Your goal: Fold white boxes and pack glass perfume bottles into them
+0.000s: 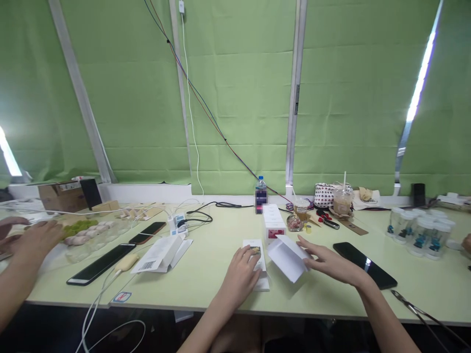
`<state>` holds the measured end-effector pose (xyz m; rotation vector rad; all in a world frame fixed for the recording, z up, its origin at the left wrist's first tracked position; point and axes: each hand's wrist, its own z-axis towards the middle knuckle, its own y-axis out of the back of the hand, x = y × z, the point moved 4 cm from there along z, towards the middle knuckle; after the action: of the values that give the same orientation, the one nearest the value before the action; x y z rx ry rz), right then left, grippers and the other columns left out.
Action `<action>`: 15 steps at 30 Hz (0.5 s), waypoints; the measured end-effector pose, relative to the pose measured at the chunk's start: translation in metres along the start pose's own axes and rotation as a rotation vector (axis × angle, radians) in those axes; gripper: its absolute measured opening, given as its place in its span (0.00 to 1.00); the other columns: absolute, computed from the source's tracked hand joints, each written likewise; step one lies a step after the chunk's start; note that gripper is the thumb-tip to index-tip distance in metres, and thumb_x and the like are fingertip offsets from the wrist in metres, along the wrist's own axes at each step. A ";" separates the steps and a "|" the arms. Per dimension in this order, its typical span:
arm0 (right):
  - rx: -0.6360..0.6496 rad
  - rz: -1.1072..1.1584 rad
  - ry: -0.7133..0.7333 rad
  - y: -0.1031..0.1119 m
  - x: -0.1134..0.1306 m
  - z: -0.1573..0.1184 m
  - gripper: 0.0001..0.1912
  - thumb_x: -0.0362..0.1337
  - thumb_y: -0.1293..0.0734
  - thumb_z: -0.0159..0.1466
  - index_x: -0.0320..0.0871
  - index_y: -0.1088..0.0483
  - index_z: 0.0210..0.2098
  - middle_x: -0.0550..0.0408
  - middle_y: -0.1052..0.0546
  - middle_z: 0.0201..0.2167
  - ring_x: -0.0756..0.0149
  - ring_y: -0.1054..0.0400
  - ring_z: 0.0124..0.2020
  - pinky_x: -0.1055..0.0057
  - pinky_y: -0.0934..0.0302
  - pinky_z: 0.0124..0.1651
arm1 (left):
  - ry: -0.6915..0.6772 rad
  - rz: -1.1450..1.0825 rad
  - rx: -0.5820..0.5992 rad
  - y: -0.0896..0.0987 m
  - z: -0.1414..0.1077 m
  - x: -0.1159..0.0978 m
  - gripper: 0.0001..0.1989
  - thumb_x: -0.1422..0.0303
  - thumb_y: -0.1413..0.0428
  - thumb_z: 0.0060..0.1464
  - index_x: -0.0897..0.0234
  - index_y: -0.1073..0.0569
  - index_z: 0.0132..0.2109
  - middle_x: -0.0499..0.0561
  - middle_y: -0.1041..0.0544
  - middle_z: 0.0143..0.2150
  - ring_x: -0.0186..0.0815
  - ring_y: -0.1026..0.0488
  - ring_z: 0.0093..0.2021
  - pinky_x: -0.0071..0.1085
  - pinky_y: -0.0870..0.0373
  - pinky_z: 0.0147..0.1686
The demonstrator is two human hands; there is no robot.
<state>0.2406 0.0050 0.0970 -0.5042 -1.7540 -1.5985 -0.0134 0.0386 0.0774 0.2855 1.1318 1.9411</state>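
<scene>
My left hand (241, 274) rests on a flat white carton (262, 283) with a small picture near its far end. Its fingers lie across the carton, slightly bent, with the thumb apart from them. My right hand (329, 260) pinches the edge of a white folded carton (287, 257), which is tilted above the table with its plain inner faces showing. Just behind stands a long white box (272, 220) with a red picture on its near end. A black phone (364, 264) lies to the right of my right hand.
At left, another person's hands (39, 238) are beside a clear tray of green and pink pieces (88, 233). An opened carton (160, 255), phones and cables lie between us. Several clear jars (421, 233), tongs (414, 309), drinks and a bottle (261, 196) stand or lie elsewhere.
</scene>
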 end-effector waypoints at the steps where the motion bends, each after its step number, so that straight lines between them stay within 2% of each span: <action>1: -0.009 0.057 0.029 0.002 0.002 -0.002 0.39 0.51 0.41 0.64 0.42 0.58 0.68 0.49 0.49 0.68 0.51 0.52 0.66 0.58 0.51 0.63 | 0.041 -0.064 -0.016 0.001 0.000 0.000 0.14 0.69 0.47 0.57 0.59 0.30 0.50 0.56 0.27 0.52 0.49 0.35 0.58 0.52 0.38 0.57; 4: -0.007 0.236 0.157 0.002 0.014 -0.006 0.37 0.52 0.41 0.65 0.48 0.58 0.68 0.54 0.51 0.69 0.53 0.54 0.67 0.59 0.47 0.62 | 0.174 -0.414 -0.025 0.002 0.000 0.000 0.23 0.59 0.44 0.55 0.59 0.34 0.57 0.58 0.30 0.57 0.50 0.36 0.58 0.50 0.40 0.58; 9: 0.153 0.503 0.451 -0.016 0.046 -0.011 0.32 0.47 0.40 0.67 0.58 0.57 0.66 0.60 0.51 0.69 0.55 0.55 0.67 0.58 0.44 0.60 | 0.323 -1.210 0.149 -0.014 -0.004 -0.007 0.35 0.48 0.44 0.51 0.65 0.36 0.59 0.62 0.31 0.58 0.54 0.36 0.59 0.49 0.42 0.58; 12: 0.211 0.562 0.485 -0.025 0.054 -0.011 0.30 0.46 0.40 0.67 0.59 0.53 0.65 0.59 0.51 0.69 0.54 0.55 0.67 0.56 0.45 0.60 | 0.437 -1.417 0.070 -0.015 -0.008 -0.006 0.45 0.47 0.36 0.39 0.65 0.38 0.60 0.63 0.31 0.58 0.59 0.38 0.59 0.50 0.42 0.56; 15: 0.240 0.573 0.496 -0.034 0.058 -0.009 0.30 0.47 0.40 0.67 0.59 0.52 0.65 0.58 0.53 0.69 0.53 0.53 0.66 0.55 0.45 0.60 | 0.426 -1.506 0.003 -0.005 -0.007 -0.010 0.46 0.50 0.33 0.35 0.64 0.37 0.59 0.64 0.30 0.57 0.60 0.37 0.58 0.49 0.40 0.54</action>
<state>0.1798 -0.0188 0.1150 -0.4006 -1.2513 -0.9855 -0.0081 0.0275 0.0711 -0.8211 1.0540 0.6220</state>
